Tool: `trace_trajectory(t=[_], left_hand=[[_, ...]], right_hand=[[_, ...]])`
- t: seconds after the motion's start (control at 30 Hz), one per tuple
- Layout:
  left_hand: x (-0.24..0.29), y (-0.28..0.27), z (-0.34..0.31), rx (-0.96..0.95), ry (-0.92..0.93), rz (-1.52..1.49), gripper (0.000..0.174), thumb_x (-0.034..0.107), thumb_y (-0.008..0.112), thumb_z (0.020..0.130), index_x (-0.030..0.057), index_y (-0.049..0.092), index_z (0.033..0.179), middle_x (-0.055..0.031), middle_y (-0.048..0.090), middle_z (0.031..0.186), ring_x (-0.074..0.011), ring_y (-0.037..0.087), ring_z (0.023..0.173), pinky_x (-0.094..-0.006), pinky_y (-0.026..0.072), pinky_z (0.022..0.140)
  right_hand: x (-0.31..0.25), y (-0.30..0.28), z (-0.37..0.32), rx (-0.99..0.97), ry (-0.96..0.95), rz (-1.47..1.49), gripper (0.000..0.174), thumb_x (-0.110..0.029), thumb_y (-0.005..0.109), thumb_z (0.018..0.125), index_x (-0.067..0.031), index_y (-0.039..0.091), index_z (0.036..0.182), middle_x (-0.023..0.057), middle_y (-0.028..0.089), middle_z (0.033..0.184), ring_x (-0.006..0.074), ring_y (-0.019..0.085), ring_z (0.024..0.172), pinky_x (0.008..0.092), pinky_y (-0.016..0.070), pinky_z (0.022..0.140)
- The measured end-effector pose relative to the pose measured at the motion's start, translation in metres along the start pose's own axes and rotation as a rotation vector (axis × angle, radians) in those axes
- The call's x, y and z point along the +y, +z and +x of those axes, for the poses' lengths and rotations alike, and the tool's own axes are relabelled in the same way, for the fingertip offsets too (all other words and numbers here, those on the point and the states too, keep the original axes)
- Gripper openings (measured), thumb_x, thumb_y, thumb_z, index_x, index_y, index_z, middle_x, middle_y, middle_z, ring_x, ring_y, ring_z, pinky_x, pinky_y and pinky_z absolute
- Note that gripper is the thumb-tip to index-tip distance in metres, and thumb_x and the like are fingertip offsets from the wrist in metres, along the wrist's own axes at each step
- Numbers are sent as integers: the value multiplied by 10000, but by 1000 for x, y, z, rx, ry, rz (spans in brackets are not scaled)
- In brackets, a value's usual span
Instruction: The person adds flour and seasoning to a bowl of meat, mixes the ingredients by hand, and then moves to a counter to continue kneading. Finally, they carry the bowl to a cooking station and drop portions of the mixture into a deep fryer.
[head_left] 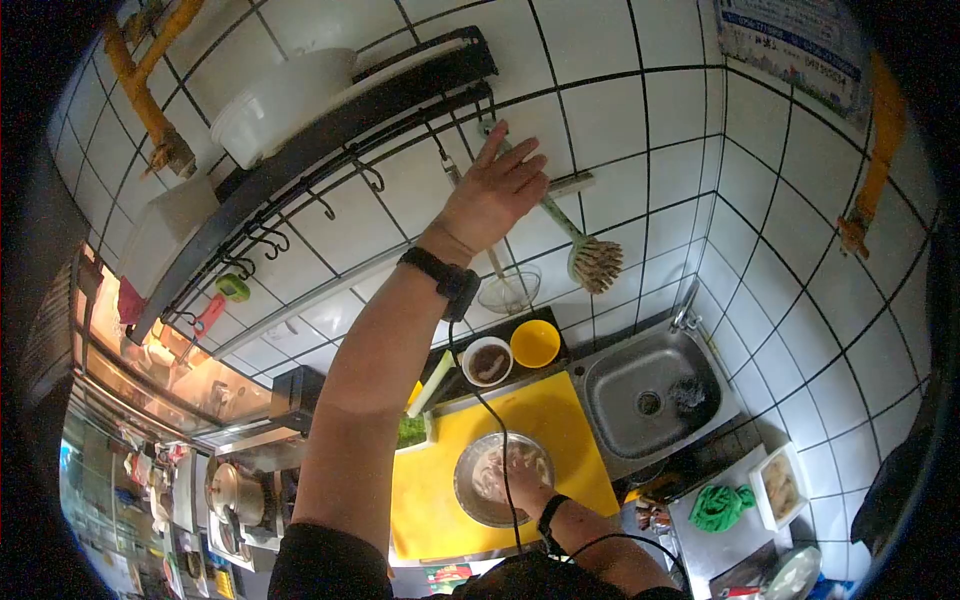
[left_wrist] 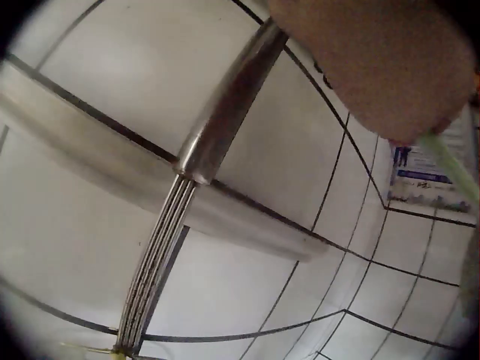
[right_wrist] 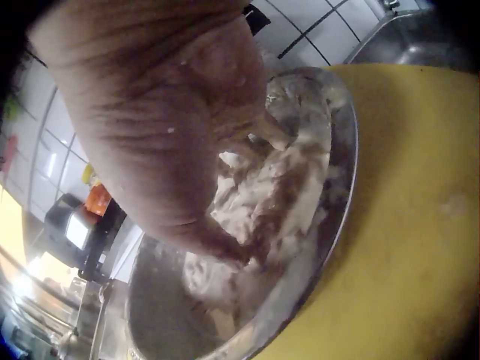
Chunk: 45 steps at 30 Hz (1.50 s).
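Note:
My left hand (head_left: 495, 190) is raised to the tiled wall with straight fingers, lying over the tops of two hanging utensils. One is a wire skimmer (head_left: 508, 292), the other a green-handled brush (head_left: 595, 262). In the left wrist view the skimmer's metal handle (left_wrist: 225, 112) runs under my palm (left_wrist: 382, 60). I cannot tell whether the hand grips it. My right hand (head_left: 515, 478) is down in a metal bowl (head_left: 465, 500) on a yellow cutting board (head_left: 560, 410). Its curled fingers (right_wrist: 165, 127) dig into pale, wet meat pieces (right_wrist: 262, 202).
A steel sink (head_left: 650, 395) lies right of the board. Behind the board stand a yellow bowl (head_left: 535, 343) and a white bowl (head_left: 488, 362). A black hook rack (head_left: 330, 130) with a white basin (head_left: 280, 100) runs overhead. Lower left is a stove with a pot (head_left: 235, 490); lower right a green cloth (head_left: 722, 505).

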<state>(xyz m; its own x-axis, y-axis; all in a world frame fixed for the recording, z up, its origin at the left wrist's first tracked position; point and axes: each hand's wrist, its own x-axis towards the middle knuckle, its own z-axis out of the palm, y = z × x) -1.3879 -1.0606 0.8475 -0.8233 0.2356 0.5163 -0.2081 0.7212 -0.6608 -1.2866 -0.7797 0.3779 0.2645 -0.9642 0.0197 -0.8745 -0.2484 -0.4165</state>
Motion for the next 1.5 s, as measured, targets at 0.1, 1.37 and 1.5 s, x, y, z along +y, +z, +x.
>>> trace_trajectory(t=[0.1,1.37,1.5], left_hand=[[2,7,-7,-41,12,21,261,127,675,766,87,689,1023,-76,678,1228,-288,526,1335,-597,283,1209],[470,-142,-406,-236,-2397,-1538,531,149,675,957,18,434,1412,-189,639,1243,-202,688,868,-338,609,733],[461,-137,-365,352,-2488,-1879,570,110,605,990,143,351,1499,-114,512,1441,-299,600,1216,-449,599,919]], right_hand=[[2,5,3,-19,15,67,577,-303,594,917,-97,478,1443,272,296,1579,547,289,1422,823,285,1000],[-6,-101,25,-355,188,277,330,-73,581,912,7,657,1223,306,575,1287,407,628,1109,475,521,918],[44,-2,60,-311,249,123,244,-12,577,901,21,666,1126,258,634,1166,394,632,1004,471,534,877]])
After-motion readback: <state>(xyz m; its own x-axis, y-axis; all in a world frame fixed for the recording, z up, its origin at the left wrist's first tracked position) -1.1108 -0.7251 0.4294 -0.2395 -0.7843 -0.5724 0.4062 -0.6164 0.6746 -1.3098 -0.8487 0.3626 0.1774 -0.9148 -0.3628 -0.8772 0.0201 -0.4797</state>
